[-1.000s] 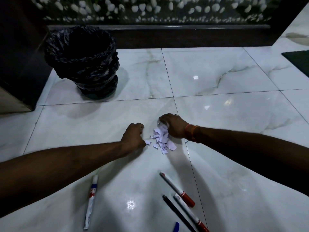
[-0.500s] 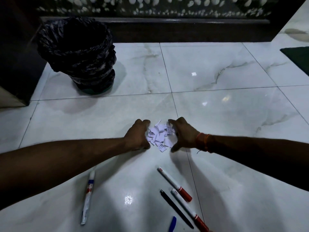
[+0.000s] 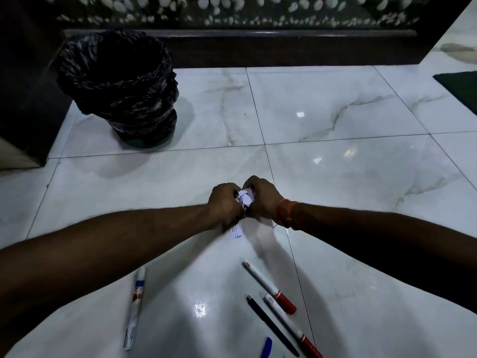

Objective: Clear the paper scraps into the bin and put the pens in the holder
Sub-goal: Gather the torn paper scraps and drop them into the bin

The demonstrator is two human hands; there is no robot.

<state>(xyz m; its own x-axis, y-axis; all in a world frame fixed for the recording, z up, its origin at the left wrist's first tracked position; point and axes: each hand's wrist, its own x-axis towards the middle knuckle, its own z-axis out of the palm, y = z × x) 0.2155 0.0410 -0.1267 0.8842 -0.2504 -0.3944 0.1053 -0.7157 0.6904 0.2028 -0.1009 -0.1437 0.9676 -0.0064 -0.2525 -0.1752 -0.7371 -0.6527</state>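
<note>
My left hand [image 3: 224, 202] and my right hand [image 3: 263, 200] are pressed together, fingers curled round a bunch of white paper scraps [image 3: 245, 198] held between them just above the marble floor. One loose scrap [image 3: 236, 232] lies on the floor under my wrists. The bin [image 3: 118, 86], lined with a black bag, stands at the far left. Near me lie a white marker [image 3: 134, 308], two red-capped pens [image 3: 269, 286] [image 3: 291, 325], a black pen [image 3: 271, 325] and the tip of a blue pen [image 3: 266, 347]. No pen holder shows.
A dark cabinet [image 3: 23, 99] stands left of the bin. A dark ledge with a pebble-patterned panel [image 3: 258, 45] runs along the far edge of the floor. A dark mat [image 3: 462, 86] lies at the far right.
My hands have closed in from either side of the scrap pile, gathered it into a bunch and lifted it slightly. One scrap stayed behind on the floor.
</note>
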